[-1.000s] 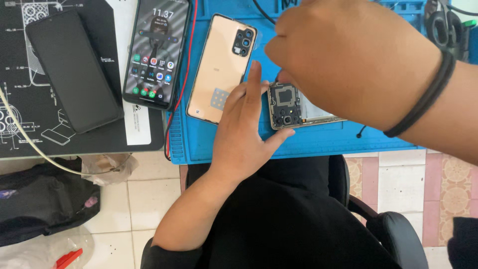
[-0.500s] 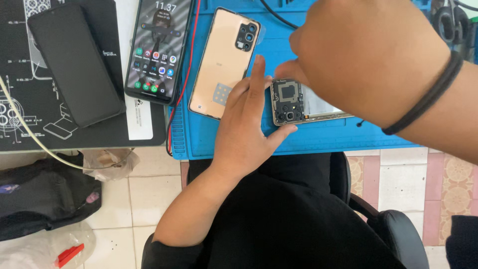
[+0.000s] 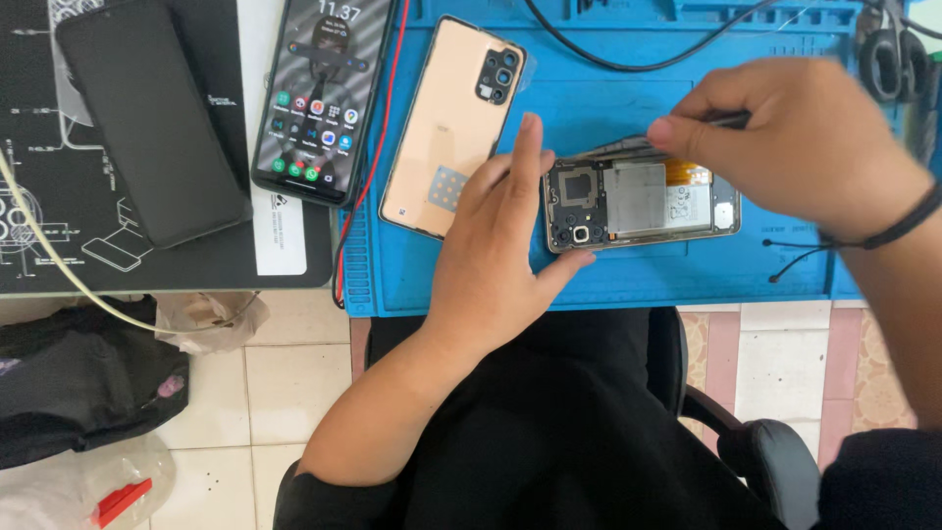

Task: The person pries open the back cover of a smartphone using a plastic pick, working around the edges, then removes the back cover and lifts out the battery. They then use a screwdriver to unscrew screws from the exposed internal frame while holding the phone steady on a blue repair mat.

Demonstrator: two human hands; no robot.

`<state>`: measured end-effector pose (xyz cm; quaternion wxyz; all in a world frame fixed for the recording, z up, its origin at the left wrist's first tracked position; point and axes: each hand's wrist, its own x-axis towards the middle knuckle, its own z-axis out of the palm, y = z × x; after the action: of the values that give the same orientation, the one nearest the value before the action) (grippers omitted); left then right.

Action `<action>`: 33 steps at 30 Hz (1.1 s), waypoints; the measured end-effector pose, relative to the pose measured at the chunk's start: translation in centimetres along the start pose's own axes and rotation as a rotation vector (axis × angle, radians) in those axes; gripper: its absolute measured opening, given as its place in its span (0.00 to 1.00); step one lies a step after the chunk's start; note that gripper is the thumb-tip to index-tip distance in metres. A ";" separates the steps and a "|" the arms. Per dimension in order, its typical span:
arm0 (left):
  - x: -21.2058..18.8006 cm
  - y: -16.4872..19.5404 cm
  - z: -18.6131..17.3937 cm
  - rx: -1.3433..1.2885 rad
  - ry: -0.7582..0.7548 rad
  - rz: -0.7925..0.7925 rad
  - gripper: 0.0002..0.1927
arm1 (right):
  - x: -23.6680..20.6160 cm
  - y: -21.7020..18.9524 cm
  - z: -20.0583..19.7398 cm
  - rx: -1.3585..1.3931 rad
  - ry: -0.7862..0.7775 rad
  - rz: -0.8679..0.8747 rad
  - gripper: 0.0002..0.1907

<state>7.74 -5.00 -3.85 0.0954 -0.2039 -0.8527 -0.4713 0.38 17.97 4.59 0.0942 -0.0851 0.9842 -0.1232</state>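
Opened phone (image 3: 638,204) lying on the blue mat (image 3: 628,98), right of the peach back cover (image 3: 453,123). Left hand (image 3: 500,255), fingers spread, braces the phone's left end. Right hand (image 3: 795,147) pinches a thin tool (image 3: 728,120) over its far edge. Lit phone (image 3: 324,93) and dark phone (image 3: 147,118) lie further left

The surface (image 3: 294,280) carries a blue mat (image 3: 628,108) on the right and a black mat (image 3: 39,236) on the left. On the blue mat lie an opened phone (image 3: 638,203) and a peach back cover (image 3: 453,123). The black mat holds a dark phone (image 3: 147,123); beside it lies a lit phone (image 3: 324,98).
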 end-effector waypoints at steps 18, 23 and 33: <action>0.6 -0.7 1.1 -0.150 0.128 -0.086 0.38 | -3.2 3.6 4.9 0.559 0.138 -0.034 0.13; 0.8 -0.6 1.8 -0.114 0.179 -0.120 0.29 | -3.4 3.9 5.2 0.535 0.163 -0.071 0.12; 0.9 0.2 2.5 0.016 0.288 -0.051 0.12 | -3.7 4.9 5.7 0.546 0.227 -0.119 0.13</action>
<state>7.11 -2.55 -4.75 0.2062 -0.1117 -0.8390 -0.4910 4.39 22.08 -1.55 -0.0044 -0.1001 0.9121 -0.3975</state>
